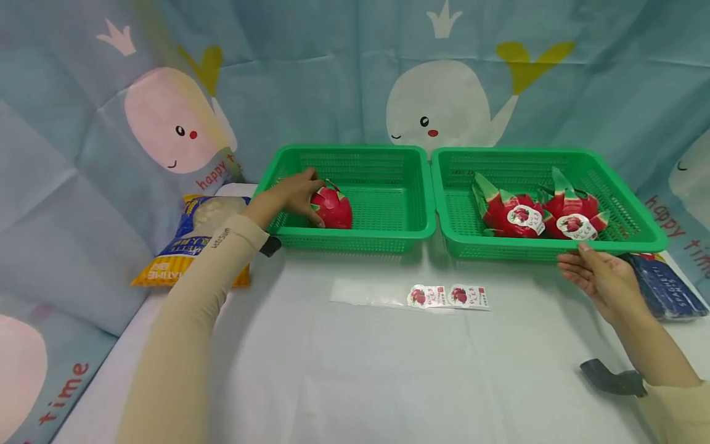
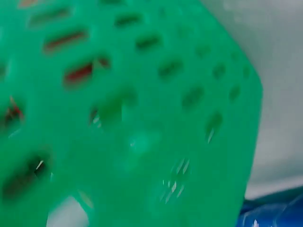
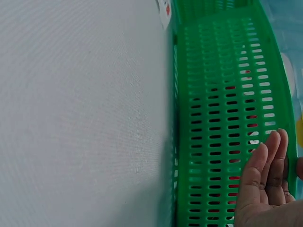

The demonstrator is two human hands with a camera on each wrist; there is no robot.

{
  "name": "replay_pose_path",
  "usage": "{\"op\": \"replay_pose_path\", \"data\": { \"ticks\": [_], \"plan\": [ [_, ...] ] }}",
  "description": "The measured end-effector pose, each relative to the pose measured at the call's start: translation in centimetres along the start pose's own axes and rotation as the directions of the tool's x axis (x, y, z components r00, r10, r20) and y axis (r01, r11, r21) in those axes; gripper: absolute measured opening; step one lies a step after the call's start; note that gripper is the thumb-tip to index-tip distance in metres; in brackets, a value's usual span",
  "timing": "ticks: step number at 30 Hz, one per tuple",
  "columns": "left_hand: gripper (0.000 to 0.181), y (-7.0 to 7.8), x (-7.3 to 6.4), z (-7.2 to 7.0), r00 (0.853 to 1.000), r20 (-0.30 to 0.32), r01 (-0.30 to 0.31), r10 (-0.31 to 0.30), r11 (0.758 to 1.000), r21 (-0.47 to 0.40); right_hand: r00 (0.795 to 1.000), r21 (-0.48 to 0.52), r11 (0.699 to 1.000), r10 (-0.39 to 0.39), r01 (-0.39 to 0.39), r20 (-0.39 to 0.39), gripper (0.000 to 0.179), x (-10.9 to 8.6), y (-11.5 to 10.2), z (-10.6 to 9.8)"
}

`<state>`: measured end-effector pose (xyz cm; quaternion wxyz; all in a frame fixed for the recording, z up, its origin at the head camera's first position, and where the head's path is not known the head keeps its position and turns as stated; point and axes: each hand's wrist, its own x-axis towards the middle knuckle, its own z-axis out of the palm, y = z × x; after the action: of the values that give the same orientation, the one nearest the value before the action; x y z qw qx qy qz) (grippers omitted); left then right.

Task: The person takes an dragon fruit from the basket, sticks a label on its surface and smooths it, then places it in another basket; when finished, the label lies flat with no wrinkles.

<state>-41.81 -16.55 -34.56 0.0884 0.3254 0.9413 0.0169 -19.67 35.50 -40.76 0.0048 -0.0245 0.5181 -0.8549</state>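
Note:
In the head view, my left hand [image 1: 297,195] reaches into the left green basket [image 1: 355,234] and grips a red dragon fruit [image 1: 335,209], thumb on the near side. The left wrist view is filled by that basket's slotted wall [image 2: 156,123], with red showing through some slots; the hand is hidden there. My right hand [image 1: 604,277] holds the front rim of the right green basket [image 1: 499,248], thumb over the rim, fingers [image 3: 265,165] against the slotted outer wall. Two dragon fruits with white labels, one on the left [image 1: 513,216] and one on the right [image 1: 574,213], lie inside.
Two fruit stickers on a clear backing strip [image 1: 383,293] lie on the white table before the baskets. A yellow-blue bag [image 1: 191,237] sits at left, a dark blue spaghetti pack [image 1: 665,287] at right. A whale-print curtain [image 1: 333,80] hangs behind.

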Motion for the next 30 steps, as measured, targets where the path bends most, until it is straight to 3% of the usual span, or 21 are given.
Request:
{"op": "replay_pose_path", "data": {
  "ticks": [6,10,13,16,20,23,26,30],
  "plan": [
    [0.078,0.9,0.4,1.2,0.999,-0.035,0.018,-0.024,0.987,-0.159,1.0,0.174,0.985,0.018,-0.018,0.002,0.029,-0.1,-0.1,0.0],
    [0.081,1.3,0.1,1.3,0.996,-0.083,0.02,-0.035,0.984,-0.177,1.0,0.246,0.969,0.031,-0.031,0.005,0.03,-0.3,0.1,0.0],
    [0.082,1.9,-0.3,0.5,0.989,-0.145,0.004,-0.031,0.983,-0.185,0.999,0.244,0.969,0.037,-0.035,-0.004,0.028,-0.4,0.4,0.0],
    [0.082,3.5,-1.2,-1.3,0.972,-0.235,-0.018,-0.024,0.984,-0.177,1.0,0.229,0.973,0.018,-0.016,-0.004,0.027,-0.6,0.5,0.0],
    [0.082,7.9,-3.8,-3.9,0.947,-0.32,-0.037,-0.009,0.99,-0.138,1.0,0.224,0.974,-0.02,0.015,0.019,0.029,-0.5,0.4,0.0],
    [0.083,12.5,-6.4,-4.4,0.934,-0.356,-0.051,0.02,0.996,-0.078,0.999,0.217,0.976,-0.03,0.023,0.029,0.03,-0.3,0.3,0.0],
    [0.085,17.1,-9.0,-2.9,0.916,-0.397,-0.087,0.05,0.993,-0.077,0.999,0.201,0.979,-0.035,0.031,0.02,0.029,0.0,0.2,0.2],
    [0.086,22.1,-11.5,1.3,0.896,-0.43,-0.167,0.107,0.98,-0.105,0.999,0.185,0.982,-0.027,0.032,-0.03,0.023,0.3,0.0,0.5]
  ]
}}
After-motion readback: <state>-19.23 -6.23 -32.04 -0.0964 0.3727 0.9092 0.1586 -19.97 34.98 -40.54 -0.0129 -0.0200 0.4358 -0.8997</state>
